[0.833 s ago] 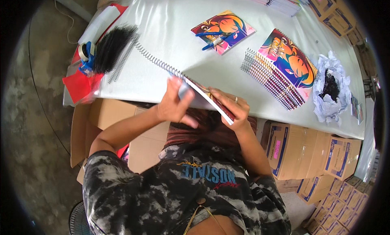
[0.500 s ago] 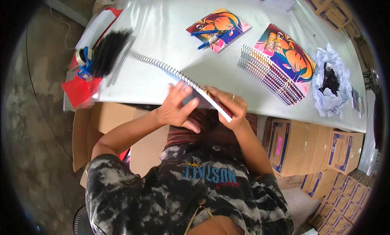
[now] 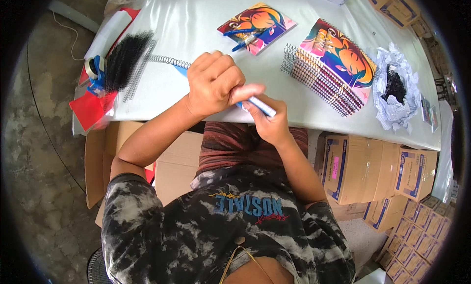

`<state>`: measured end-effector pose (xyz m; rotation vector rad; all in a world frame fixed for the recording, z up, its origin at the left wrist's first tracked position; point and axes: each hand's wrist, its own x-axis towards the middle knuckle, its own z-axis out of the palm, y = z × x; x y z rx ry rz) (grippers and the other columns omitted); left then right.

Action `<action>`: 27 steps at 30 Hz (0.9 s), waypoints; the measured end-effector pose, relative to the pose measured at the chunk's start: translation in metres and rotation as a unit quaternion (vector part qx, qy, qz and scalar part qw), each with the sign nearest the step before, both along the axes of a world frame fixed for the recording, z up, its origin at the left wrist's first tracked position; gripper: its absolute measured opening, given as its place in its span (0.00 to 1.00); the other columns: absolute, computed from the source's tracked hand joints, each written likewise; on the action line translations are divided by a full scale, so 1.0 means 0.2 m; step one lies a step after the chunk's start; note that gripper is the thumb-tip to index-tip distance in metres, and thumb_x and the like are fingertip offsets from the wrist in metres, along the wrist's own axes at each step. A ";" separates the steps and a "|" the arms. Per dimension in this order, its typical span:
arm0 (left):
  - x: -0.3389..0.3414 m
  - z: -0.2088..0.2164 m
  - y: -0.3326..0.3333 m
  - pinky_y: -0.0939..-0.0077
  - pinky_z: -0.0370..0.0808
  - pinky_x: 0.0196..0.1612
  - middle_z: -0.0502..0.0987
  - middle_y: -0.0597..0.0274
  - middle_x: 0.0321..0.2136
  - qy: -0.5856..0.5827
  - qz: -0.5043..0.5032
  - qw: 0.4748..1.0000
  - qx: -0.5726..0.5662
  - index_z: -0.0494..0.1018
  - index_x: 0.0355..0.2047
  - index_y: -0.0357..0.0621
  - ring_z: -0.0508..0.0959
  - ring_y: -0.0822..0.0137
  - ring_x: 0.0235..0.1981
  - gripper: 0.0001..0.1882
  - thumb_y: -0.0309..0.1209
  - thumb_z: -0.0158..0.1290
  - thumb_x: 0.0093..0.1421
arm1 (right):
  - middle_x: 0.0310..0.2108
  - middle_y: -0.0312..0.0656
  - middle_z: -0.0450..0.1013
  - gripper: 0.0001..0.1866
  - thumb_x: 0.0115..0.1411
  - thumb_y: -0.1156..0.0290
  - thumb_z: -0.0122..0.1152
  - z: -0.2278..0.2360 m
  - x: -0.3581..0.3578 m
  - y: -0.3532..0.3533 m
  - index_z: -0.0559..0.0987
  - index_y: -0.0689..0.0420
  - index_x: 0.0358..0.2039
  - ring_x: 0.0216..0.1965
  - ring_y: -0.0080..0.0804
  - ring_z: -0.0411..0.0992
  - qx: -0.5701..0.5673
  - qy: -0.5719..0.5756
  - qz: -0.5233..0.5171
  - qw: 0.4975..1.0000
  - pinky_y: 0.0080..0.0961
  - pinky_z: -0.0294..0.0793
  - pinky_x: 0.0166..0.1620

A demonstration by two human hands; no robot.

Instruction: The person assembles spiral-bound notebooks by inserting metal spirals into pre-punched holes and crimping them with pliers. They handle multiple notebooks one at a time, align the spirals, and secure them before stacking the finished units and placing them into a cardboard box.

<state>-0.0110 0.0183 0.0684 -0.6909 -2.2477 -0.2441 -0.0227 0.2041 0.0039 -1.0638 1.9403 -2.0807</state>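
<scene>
A notebook is tilted edge-on above the table's near edge, mostly hidden by my hands. Its metal spiral coil sticks out past the far left end, next to a bit of blue cover. My right hand is closed on the near end of the notebook, thumb along its edge. My left hand is curled in a fist over the coil side, with its thumb reaching toward my right hand; its grip on the notebook is partly hidden.
Overlapping coil-bound notebooks lie to the right, beside crumpled paper holding black coils. Blue-handled pliers rest on another notebook. At left are a bundle of black coils and a tape dispenser. Cardboard boxes stand below right.
My left hand has gone from loosely spread fingers beside the notebook to a fist over it, moving up. My right hand has shifted slightly left and up with the notebook.
</scene>
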 end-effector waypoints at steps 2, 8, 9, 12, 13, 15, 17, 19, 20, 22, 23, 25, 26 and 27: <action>-0.07 0.07 0.02 0.65 0.64 0.37 0.70 0.54 0.32 0.136 0.010 0.991 0.016 0.75 0.28 0.46 0.68 0.57 0.33 0.32 0.64 0.42 0.52 | 0.45 0.48 0.73 0.22 0.50 0.86 0.55 0.00 -0.01 0.01 0.74 0.61 0.48 0.44 0.35 0.74 0.013 0.069 -0.022 0.997 0.23 0.71 0.46; 0.07 -0.27 0.08 0.46 0.49 0.56 0.64 0.46 0.50 0.024 -0.020 0.998 0.054 0.66 0.51 0.46 0.57 0.47 0.57 0.45 0.72 0.37 0.48 | 0.46 0.47 0.73 0.27 0.44 0.89 0.54 0.03 -0.01 0.02 0.74 0.60 0.48 0.46 0.39 0.73 -0.017 0.128 -0.051 0.990 0.27 0.72 0.47; 0.18 -0.40 0.09 0.43 0.48 0.57 0.64 0.46 0.50 -0.046 -0.061 0.997 0.029 0.64 0.54 0.48 0.56 0.47 0.58 0.47 0.73 0.37 0.47 | 0.45 0.47 0.73 0.29 0.42 0.89 0.54 0.01 -0.03 0.02 0.74 0.59 0.49 0.45 0.41 0.73 -0.027 0.142 -0.061 0.988 0.27 0.72 0.46; 0.09 -0.32 0.04 0.38 0.43 0.57 0.63 0.45 0.52 0.014 -0.166 0.983 0.079 0.61 0.56 0.44 0.53 0.45 0.60 0.50 0.73 0.35 0.47 | 0.44 0.47 0.73 0.29 0.42 0.88 0.55 0.05 -0.02 0.01 0.73 0.58 0.49 0.43 0.42 0.74 -0.010 0.186 -0.052 0.981 0.28 0.73 0.44; 0.04 -0.32 0.01 0.37 0.40 0.58 0.60 0.41 0.54 -0.051 -0.213 0.953 0.208 0.60 0.55 0.34 0.50 0.41 0.61 0.53 0.74 0.32 0.48 | 0.43 0.47 0.74 0.29 0.42 0.87 0.56 0.04 -0.02 -0.01 0.73 0.58 0.50 0.41 0.42 0.75 0.007 0.186 -0.025 0.982 0.29 0.74 0.42; 0.00 -0.27 0.02 0.38 0.37 0.59 0.52 0.34 0.55 -0.102 -0.129 0.946 0.279 0.56 0.57 0.31 0.47 0.40 0.61 0.56 0.74 0.31 0.47 | 0.43 0.47 0.74 0.28 0.43 0.86 0.55 0.04 -0.01 -0.06 0.73 0.58 0.49 0.40 0.41 0.75 -0.007 0.201 -0.031 0.979 0.29 0.74 0.42; 0.08 -0.29 0.07 0.38 0.37 0.58 0.48 0.27 0.57 0.058 -0.018 0.997 0.052 0.51 0.58 0.28 0.46 0.36 0.60 0.59 0.75 0.32 0.46 | 0.44 0.47 0.74 0.27 0.44 0.85 0.55 0.05 -0.01 -0.05 0.73 0.59 0.49 0.41 0.41 0.75 -0.003 0.168 -0.039 0.985 0.29 0.74 0.42; 0.19 -0.42 0.10 0.34 0.47 0.54 0.55 0.29 0.55 0.048 -0.101 0.993 -0.033 0.47 0.61 0.30 0.56 0.36 0.56 0.61 0.75 0.37 0.43 | 0.44 0.47 0.74 0.26 0.45 0.84 0.56 0.02 -0.03 -0.03 0.73 0.58 0.49 0.41 0.41 0.75 -0.036 0.118 -0.046 0.991 0.31 0.74 0.42; 0.18 -0.29 0.10 0.33 0.52 0.51 0.56 0.30 0.55 0.080 -0.118 0.984 -0.103 0.46 0.61 0.30 0.58 0.36 0.55 0.61 0.75 0.38 0.43 | 0.44 0.46 0.74 0.27 0.44 0.85 0.55 0.02 -0.02 -0.02 0.73 0.57 0.49 0.41 0.41 0.75 -0.029 0.094 -0.042 0.994 0.30 0.74 0.42; 0.03 -0.05 0.09 0.36 0.36 0.57 0.44 0.31 0.60 0.158 -0.030 0.987 -0.021 0.48 0.60 0.28 0.42 0.33 0.61 0.62 0.77 0.30 0.43 | 0.42 0.47 0.74 0.27 0.44 0.85 0.54 0.03 -0.01 -0.03 0.74 0.56 0.48 0.40 0.42 0.75 0.000 0.143 -0.048 0.989 0.30 0.74 0.41; -0.02 0.01 0.08 0.37 0.31 0.59 0.40 0.32 0.62 0.166 0.015 0.986 0.007 0.48 0.60 0.28 0.37 0.32 0.62 0.63 0.78 0.27 0.43 | 0.41 0.49 0.74 0.28 0.42 0.86 0.54 0.03 -0.02 -0.05 0.74 0.57 0.48 0.38 0.42 0.75 0.000 0.177 -0.038 0.984 0.29 0.74 0.40; -0.03 -0.09 0.06 0.38 0.30 0.59 0.39 0.33 0.62 0.091 0.044 0.995 -0.003 0.47 0.61 0.29 0.38 0.32 0.63 0.65 0.79 0.27 0.41 | 0.39 0.49 0.75 0.26 0.45 0.81 0.59 0.05 -0.02 -0.05 0.74 0.58 0.48 0.37 0.42 0.76 0.001 0.177 -0.030 0.984 0.29 0.74 0.39; 0.01 -0.14 0.11 0.38 0.29 0.59 0.38 0.34 0.62 0.026 0.039 0.998 -0.031 0.45 0.61 0.29 0.38 0.32 0.63 0.66 0.80 0.28 0.40 | 0.39 0.49 0.75 0.25 0.45 0.79 0.60 0.04 -0.02 -0.03 0.74 0.58 0.48 0.37 0.42 0.75 0.008 0.136 -0.038 0.990 0.29 0.74 0.39; 0.10 -0.35 0.14 0.37 0.49 0.55 0.54 0.37 0.58 -0.040 -0.058 0.997 0.024 0.51 0.61 0.36 0.53 0.35 0.58 0.58 0.74 0.38 0.43 | 0.39 0.48 0.75 0.25 0.46 0.78 0.61 0.04 -0.02 -0.03 0.74 0.58 0.48 0.37 0.42 0.75 -0.024 0.119 -0.041 0.992 0.29 0.74 0.39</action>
